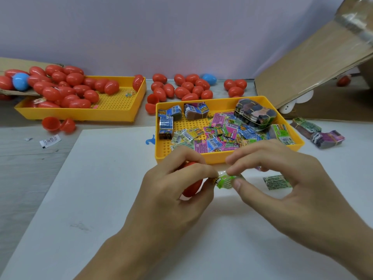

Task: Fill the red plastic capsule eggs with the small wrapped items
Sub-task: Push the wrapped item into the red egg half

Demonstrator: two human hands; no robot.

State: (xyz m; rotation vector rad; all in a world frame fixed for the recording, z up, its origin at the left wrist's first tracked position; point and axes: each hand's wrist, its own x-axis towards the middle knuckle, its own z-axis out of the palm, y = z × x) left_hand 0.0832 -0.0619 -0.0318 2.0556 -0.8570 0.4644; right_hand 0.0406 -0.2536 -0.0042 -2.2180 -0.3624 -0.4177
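While both hands pinch the green packet (225,181), the left grip (177,188) half hides a red egg (191,188)

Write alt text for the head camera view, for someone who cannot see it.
Two hands pinch a small green wrapped item between them; the left hand also holds a red capsule egg. Behind sit a yellow tray of colourful packets and another yellow tray piled with red eggs.

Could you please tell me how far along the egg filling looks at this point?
Closed red eggs heaped in the left tray look done, though their contents are hidden. In hand: the left hand holds a red egg while both it and the right hand pinch a green packet. Left: many packets in the near tray and open halves.
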